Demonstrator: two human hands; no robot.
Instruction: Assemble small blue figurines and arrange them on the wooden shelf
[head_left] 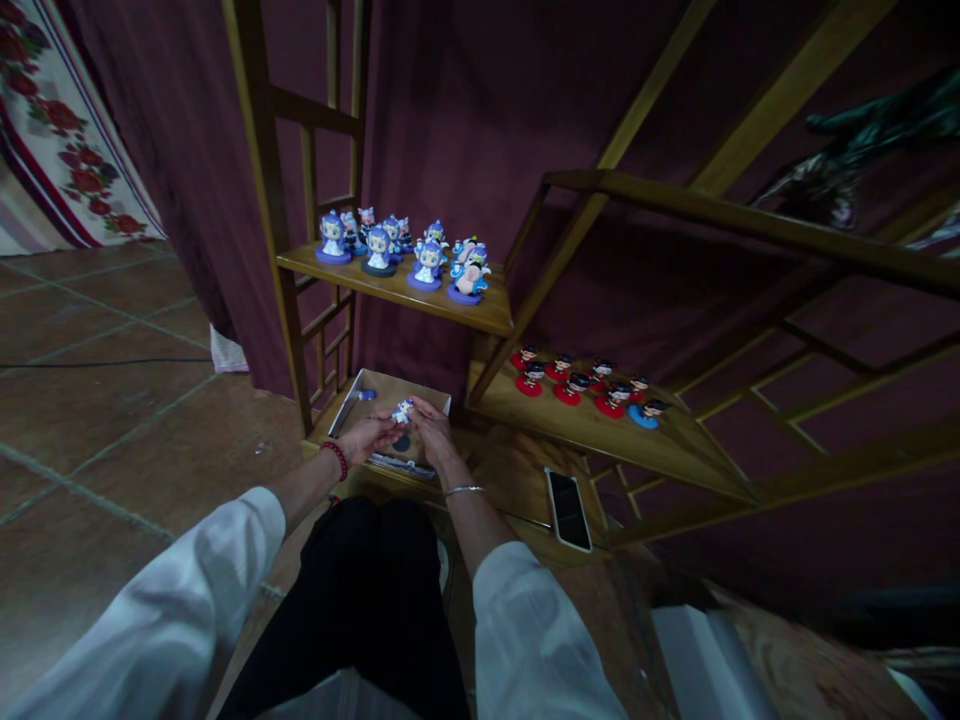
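Note:
A small white and blue-purple figurine (403,411) is held between both hands, above an open cardboard box (442,400). My left hand (367,436) grips it from the left with closed fingers. My right hand (433,428) pinches it from the right. Inside the box lie a purple round base (367,395) at the back left and a dark round base (402,443) under the hands. Similar figurines on round bases, such as a white and purple figurine (379,251), stand in rows on the wooden shelf (480,312) above.
On the lower right shelf (540,418) stand several dark-haired figurines on red bases and one on a blue base (643,417). A phone (568,510) lies on the bottom board. Wooden posts (289,330) and slanted rails frame the shelves, with a maroon curtain (450,120) behind.

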